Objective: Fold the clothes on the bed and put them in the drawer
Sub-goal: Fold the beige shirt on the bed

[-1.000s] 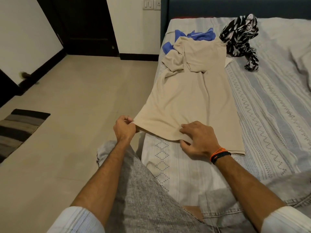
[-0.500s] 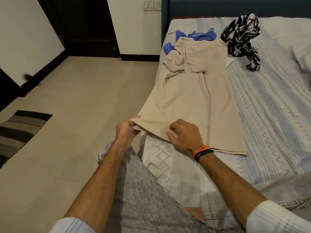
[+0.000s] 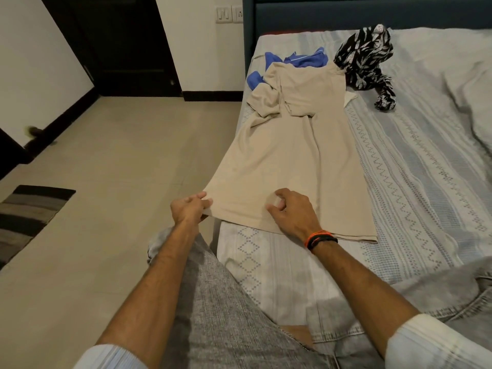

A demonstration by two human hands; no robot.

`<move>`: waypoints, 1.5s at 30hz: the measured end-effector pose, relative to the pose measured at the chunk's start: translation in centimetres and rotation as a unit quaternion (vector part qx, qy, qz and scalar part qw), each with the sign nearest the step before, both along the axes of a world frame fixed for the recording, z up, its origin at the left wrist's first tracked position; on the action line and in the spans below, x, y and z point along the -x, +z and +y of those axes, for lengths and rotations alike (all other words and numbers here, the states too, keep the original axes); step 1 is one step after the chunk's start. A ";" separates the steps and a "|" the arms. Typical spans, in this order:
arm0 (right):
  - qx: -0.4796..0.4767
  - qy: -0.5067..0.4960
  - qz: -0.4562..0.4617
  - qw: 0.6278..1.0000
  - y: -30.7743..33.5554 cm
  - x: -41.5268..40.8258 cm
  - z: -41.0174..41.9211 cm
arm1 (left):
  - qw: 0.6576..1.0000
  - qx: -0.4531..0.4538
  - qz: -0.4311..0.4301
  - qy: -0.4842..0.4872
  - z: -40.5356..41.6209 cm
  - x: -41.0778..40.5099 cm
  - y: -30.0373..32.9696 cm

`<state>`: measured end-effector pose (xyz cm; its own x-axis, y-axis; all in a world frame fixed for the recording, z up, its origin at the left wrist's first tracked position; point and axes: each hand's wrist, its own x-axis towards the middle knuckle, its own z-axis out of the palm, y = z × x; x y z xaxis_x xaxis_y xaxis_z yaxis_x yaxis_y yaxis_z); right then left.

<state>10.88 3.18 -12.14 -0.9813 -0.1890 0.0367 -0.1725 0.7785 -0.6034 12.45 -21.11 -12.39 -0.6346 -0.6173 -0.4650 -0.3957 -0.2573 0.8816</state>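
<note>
Beige garment (image 3: 279, 166) hem: left hand (image 3: 187, 210) pinches its corner, right hand (image 3: 291, 213) pinches the fabric, fingers curled.

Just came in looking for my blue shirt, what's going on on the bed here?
A person is folding laundry on the bed. The left hand pinches the near corner of a beige garment laid out lengthwise, while the right hand rests on its hem, fingers curled. A blue garment lies partly under its far end, beside a crumpled black-and-white one. Neither looks folded yet.
</note>
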 end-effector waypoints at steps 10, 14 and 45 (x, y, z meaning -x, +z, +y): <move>0.206 -0.117 -0.125 0.964 2.0 1.9 -0.1 | 0.980 0.117 0.149 -0.054 4.0 -0.7 3.7; 0.334 -0.160 -0.201 0.907 3.3 2.4 1.0 | 0.871 0.348 0.181 -0.295 11.3 -1.0 4.4; 0.125 -0.141 -0.085 0.978 2.8 -0.1 3.4 | 0.815 0.437 0.089 -0.370 6.5 -1.4 1.9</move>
